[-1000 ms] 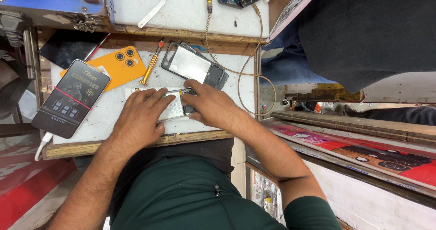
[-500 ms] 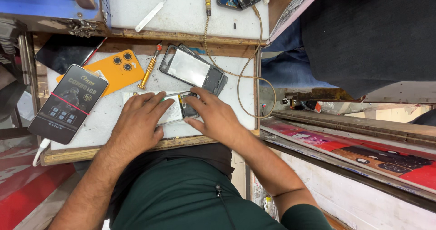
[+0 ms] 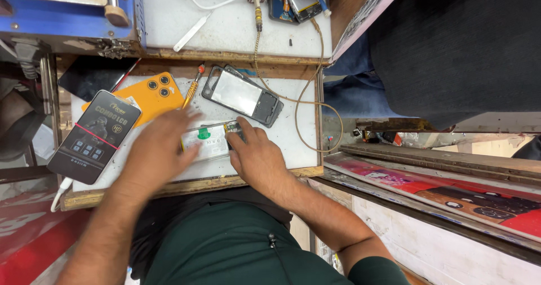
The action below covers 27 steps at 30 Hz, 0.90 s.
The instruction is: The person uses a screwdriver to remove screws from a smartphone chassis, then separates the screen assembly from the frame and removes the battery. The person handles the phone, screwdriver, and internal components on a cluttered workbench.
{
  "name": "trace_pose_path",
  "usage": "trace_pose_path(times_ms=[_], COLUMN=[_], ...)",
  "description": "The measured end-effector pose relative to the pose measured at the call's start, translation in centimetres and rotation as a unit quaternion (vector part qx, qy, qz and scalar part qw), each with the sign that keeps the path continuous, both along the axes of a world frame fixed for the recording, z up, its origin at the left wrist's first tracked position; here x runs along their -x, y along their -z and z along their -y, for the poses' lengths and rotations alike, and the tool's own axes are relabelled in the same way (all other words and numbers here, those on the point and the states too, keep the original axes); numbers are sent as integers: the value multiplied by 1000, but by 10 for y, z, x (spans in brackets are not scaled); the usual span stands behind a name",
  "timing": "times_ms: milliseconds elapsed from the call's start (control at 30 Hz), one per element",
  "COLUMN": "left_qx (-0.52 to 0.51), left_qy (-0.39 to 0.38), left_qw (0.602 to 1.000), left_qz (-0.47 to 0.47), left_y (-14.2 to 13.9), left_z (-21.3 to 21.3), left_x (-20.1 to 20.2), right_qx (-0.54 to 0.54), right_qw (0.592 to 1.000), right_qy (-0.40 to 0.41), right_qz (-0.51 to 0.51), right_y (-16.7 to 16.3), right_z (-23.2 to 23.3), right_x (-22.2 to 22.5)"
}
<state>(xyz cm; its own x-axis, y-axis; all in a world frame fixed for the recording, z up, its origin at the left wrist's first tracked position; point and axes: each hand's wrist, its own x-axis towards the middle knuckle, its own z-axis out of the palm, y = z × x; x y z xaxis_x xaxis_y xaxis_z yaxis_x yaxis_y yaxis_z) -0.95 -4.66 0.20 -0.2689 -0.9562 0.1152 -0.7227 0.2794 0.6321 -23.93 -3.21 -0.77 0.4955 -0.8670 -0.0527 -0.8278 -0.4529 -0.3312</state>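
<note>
An opened phone (image 3: 211, 138) with its pale battery and green tab showing lies on the white work mat (image 3: 293, 133). My right hand (image 3: 256, 158) presses its fingers on the phone's right end. My left hand (image 3: 158, 150) is blurred, fingers spread, hovering at the phone's left end with nothing in it. A screwdriver with an orange handle (image 3: 190, 90) lies just beyond my left fingertips. A detached dark phone frame (image 3: 243, 95) rests behind the opened phone.
An orange phone back (image 3: 147, 96) and a black screen box (image 3: 94, 137) lie at the left of the mat. A brown cable (image 3: 307, 102) loops along the right side. The upper shelf holds a white tool (image 3: 191, 31) and more parts. Another person's dark clothing (image 3: 451, 48) is at the right.
My left hand has lifted off the opened phone and moved left, uncovering its battery. My right hand stays on the phone's right end. The view has shifted slightly.
</note>
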Motion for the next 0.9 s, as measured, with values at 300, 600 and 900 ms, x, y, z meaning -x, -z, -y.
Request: trace_pose_path(times_ms=[300,600,900], left_qx=[216,174,18], left_qy=[-277,-213,2], left_qw=[936,960,996], left_qz=[34,45,89], left_y=[-36,-41,20], left_z=[86,50,-24], left_x=[-99,-54,29], right_qx=[27,37,-33], right_qw=[999,999,990], right_qy=[7,-18,4], right_qz=[29,13,135], right_y=[8,13,4], right_z=[2,1,10], right_x=[12,15,28])
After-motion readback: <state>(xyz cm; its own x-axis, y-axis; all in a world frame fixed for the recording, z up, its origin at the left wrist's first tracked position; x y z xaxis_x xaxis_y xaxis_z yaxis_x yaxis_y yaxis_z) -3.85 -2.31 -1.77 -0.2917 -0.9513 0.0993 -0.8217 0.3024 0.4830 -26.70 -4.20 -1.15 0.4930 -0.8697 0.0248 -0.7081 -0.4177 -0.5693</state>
